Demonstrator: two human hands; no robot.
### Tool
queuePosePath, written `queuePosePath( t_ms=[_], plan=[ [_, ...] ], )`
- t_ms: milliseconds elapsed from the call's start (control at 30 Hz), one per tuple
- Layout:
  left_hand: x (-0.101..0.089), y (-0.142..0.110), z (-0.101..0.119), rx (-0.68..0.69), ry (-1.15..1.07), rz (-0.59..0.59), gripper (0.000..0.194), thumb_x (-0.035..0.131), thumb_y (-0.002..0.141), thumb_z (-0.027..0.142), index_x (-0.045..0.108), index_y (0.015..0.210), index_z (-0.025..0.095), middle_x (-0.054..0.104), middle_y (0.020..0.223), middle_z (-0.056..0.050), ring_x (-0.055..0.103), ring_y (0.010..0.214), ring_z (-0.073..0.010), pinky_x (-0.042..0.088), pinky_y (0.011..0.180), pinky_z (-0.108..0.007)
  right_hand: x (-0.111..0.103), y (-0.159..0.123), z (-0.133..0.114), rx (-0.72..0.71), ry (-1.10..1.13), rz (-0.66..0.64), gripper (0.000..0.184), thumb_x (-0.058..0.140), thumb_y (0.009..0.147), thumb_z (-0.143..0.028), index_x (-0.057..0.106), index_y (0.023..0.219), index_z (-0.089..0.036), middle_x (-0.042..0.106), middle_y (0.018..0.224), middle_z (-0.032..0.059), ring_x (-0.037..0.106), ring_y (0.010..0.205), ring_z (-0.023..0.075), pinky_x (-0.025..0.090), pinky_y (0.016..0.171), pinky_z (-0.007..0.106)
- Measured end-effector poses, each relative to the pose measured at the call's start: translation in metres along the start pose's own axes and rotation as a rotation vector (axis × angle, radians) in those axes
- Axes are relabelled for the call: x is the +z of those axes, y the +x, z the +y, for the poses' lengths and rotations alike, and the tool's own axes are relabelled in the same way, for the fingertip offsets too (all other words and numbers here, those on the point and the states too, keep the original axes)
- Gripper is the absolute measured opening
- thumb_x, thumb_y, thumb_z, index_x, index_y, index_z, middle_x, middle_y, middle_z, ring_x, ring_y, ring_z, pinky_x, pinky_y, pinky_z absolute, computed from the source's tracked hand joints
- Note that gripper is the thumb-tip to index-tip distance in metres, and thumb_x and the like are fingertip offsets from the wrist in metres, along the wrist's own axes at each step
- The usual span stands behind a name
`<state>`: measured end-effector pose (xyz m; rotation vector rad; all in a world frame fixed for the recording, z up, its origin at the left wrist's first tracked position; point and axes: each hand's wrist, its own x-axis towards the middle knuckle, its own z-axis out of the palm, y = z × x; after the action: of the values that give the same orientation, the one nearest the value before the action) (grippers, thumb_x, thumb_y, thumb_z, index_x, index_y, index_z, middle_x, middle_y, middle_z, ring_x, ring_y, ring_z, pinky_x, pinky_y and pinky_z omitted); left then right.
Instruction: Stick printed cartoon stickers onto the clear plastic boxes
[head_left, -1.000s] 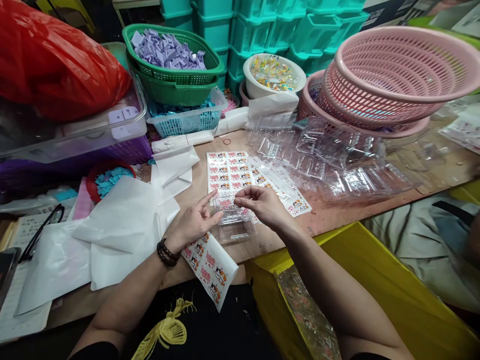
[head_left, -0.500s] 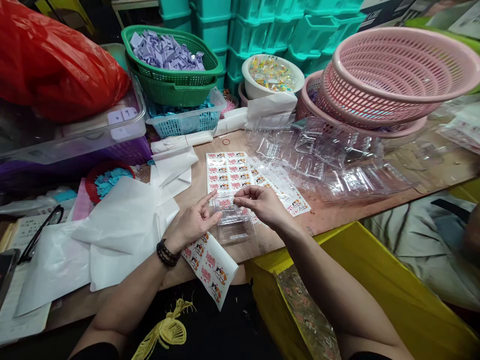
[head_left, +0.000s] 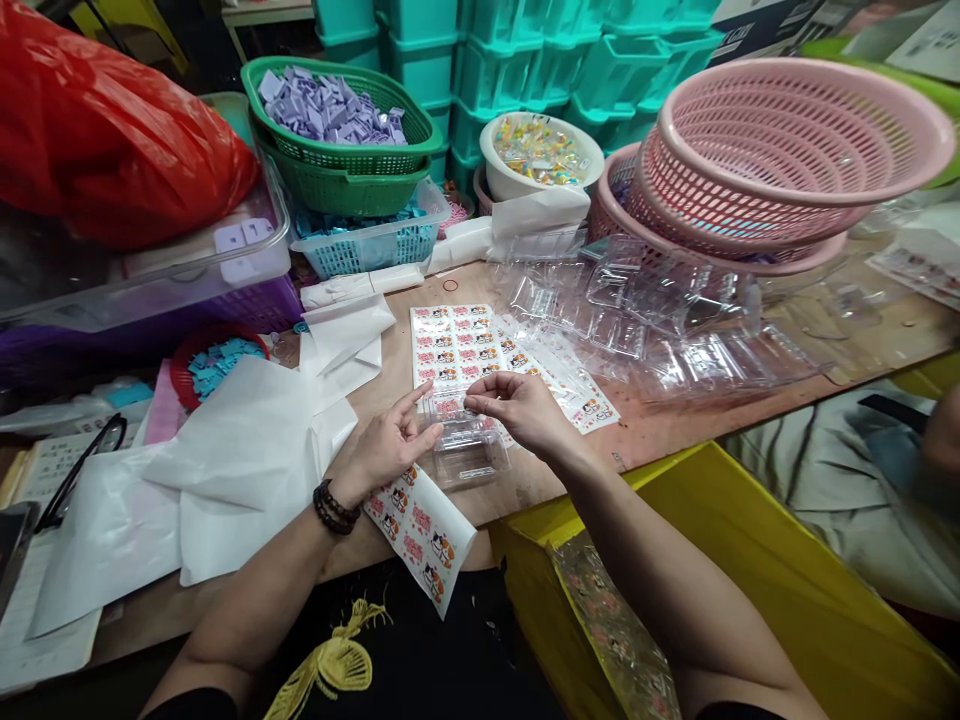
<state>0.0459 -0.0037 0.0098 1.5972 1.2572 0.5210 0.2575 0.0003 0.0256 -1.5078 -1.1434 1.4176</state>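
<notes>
My left hand (head_left: pixel 386 445) has its index finger and thumb stretched toward a clear plastic box (head_left: pixel 472 458) lying opened on the table. Its other fingers curl over a sheet of cat stickers (head_left: pixel 420 530), whose lower end slants past the table edge. At the box's lid, thumb and index of my right hand (head_left: pixel 521 405) pinch the edge of a sticker with pink lettering (head_left: pixel 448 406). Just behind, more cat sticker sheets (head_left: pixel 457 345) lie fanned out, partly covered by clear plastic. What my left fingertips press on is hard to make out.
Clear plastic packaging (head_left: pixel 637 300) is heaped at back right, before stacked pink baskets (head_left: pixel 795 150). White backing papers (head_left: pixel 232 450) spread to the left. Green baskets (head_left: pixel 341 165) with purple parts and a white bowl (head_left: pixel 540 180) stand behind. A yellow box (head_left: pixel 720 560) sits below the right table edge.
Both hands keep almost the same pose at the box, my right fingers shifting very slightly left. The whole view has moved a little.
</notes>
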Motion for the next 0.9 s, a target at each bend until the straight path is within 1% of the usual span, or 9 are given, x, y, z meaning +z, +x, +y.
queuePosePath(
  t_ms=[233,400,500,600,667,700,800,867,900],
  plan=[
    [0.001,0.001,-0.003,0.008,0.001,0.003,0.076,0.064,0.082,0.046,0.046,0.148,0.013,0.041,0.057,0.010,0.037,0.052,-0.0111,0.032,0.056,-0.025,0.002,0.000,0.002,-0.054,-0.076,0.008,0.035,0.084,0.060,-0.046,0.068,0.072,-0.017,0.065,0.069,-0.0004,0.057,0.064,0.0129,0.044,0.062,0.030],
    [0.001,0.001,-0.003,0.009,0.000,0.005,0.075,0.063,0.082,0.047,0.047,0.147,0.013,0.041,0.057,0.010,0.038,0.052,-0.0113,0.032,0.056,-0.025,0.002,-0.001,-0.001,-0.062,-0.159,0.037,0.024,0.079,0.067,-0.037,0.068,0.073,-0.017,0.066,0.070,-0.0001,0.056,0.062,0.0125,0.043,0.063,0.030],
    [0.004,0.002,-0.003,0.002,-0.031,0.066,0.068,0.061,0.086,0.051,0.053,0.142,0.014,0.038,0.056,0.009,0.038,0.053,-0.0116,0.032,0.057,-0.025,0.004,-0.005,-0.002,-0.094,-0.267,0.062,0.014,0.074,0.073,-0.030,0.068,0.074,-0.018,0.068,0.072,0.0014,0.058,0.065,0.0139,0.044,0.064,0.030],
    [0.010,0.004,-0.004,0.009,-0.091,0.134,0.063,0.062,0.086,0.053,0.059,0.135,0.014,0.036,0.056,0.009,0.037,0.054,-0.0114,0.033,0.059,-0.025,0.013,-0.011,-0.005,-0.120,-0.481,0.129,0.010,0.071,0.079,-0.030,0.067,0.078,-0.020,0.071,0.079,0.0036,0.063,0.072,0.0175,0.045,0.066,0.030],
    [0.012,0.005,-0.005,0.017,-0.130,0.139,0.062,0.064,0.085,0.052,0.060,0.133,0.013,0.035,0.056,0.010,0.036,0.053,-0.0109,0.034,0.059,-0.024,0.019,-0.016,-0.008,-0.122,-0.694,0.209,0.014,0.070,0.082,-0.034,0.067,0.087,-0.022,0.073,0.084,0.0049,0.065,0.075,0.0207,0.044,0.067,0.032],
    [0.013,0.006,-0.006,0.021,-0.145,0.137,0.061,0.065,0.085,0.051,0.060,0.132,0.013,0.035,0.056,0.010,0.035,0.053,-0.0106,0.034,0.059,-0.024,0.020,-0.018,-0.010,-0.122,-0.805,0.255,0.019,0.069,0.083,-0.038,0.067,0.095,-0.023,0.073,0.084,0.0058,0.066,0.074,0.0223,0.043,0.066,0.032],
    [0.011,0.007,-0.012,0.031,-0.175,0.137,0.060,0.066,0.084,0.053,0.061,0.130,0.014,0.034,0.055,0.010,0.034,0.051,-0.0100,0.033,0.057,-0.023,0.009,-0.021,-0.011,-0.085,-1.038,0.400,0.040,0.061,0.089,-0.052,0.061,0.114,-0.021,0.071,0.075,0.0084,0.063,0.067,0.0254,0.040,0.064,0.034],
    [0.008,0.008,-0.019,0.016,-0.193,0.119,0.063,0.066,0.084,0.055,0.060,0.133,0.016,0.037,0.054,0.010,0.036,0.050,-0.0100,0.033,0.054,-0.023,-0.009,-0.023,-0.006,-0.014,-1.016,0.429,0.043,0.054,0.091,-0.059,0.063,0.108,-0.020,0.068,0.069,0.0077,0.062,0.065,0.0248,0.040,0.064,0.034],
    [0.006,0.009,-0.023,0.003,-0.203,0.103,0.065,0.066,0.085,0.056,0.058,0.135,0.016,0.041,0.054,0.009,0.038,0.049,-0.0102,0.033,0.053,-0.023,-0.019,-0.026,0.000,0.026,-0.936,0.382,0.045,0.050,0.091,-0.062,0.064,0.099,-0.020,0.067,0.067,0.0068,0.061,0.065,0.0234,0.041,0.064,0.033]
  ],
)
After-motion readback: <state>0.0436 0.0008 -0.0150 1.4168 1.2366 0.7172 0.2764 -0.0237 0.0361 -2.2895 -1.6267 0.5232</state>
